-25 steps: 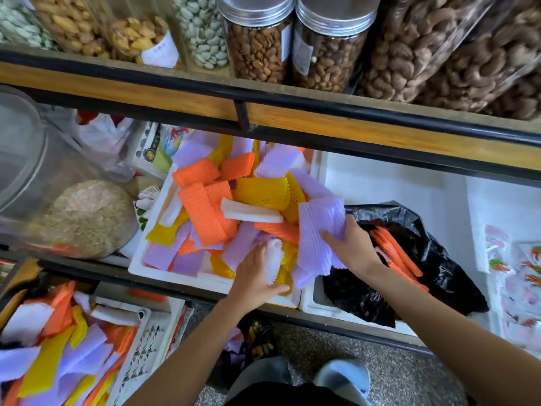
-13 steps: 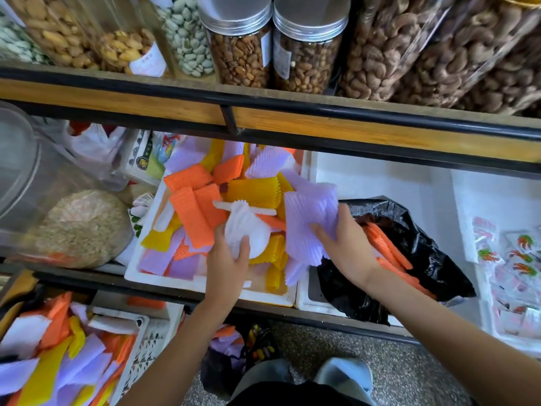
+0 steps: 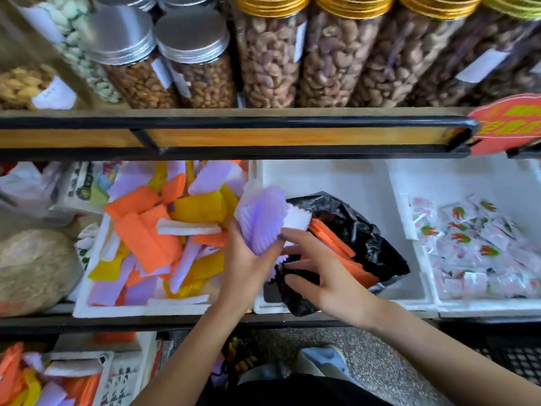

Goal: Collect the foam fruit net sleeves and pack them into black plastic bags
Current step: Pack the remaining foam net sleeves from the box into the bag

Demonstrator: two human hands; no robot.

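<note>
A: Left hand [image 3: 244,265], state?
B: Grasping; fingers curled round purple sleeve bundle [image 3: 260,227]. Right hand [image 3: 328,279] released, fingers spread, index tip touching bundle's lower edge.
A: Surroundings, biggest first?
B: White crate [image 3: 111,311] left of both hands; loose sleeves [image 3: 152,244] heaped inside, orange, yellow, purple, white. Black bag [image 3: 360,230] just right of crate, mouth open beneath right hand, orange sleeves [image 3: 330,238] stacked within. Bundle held above crate-bag boundary, white sleeve [image 3: 297,219] tucked behind.
</note>
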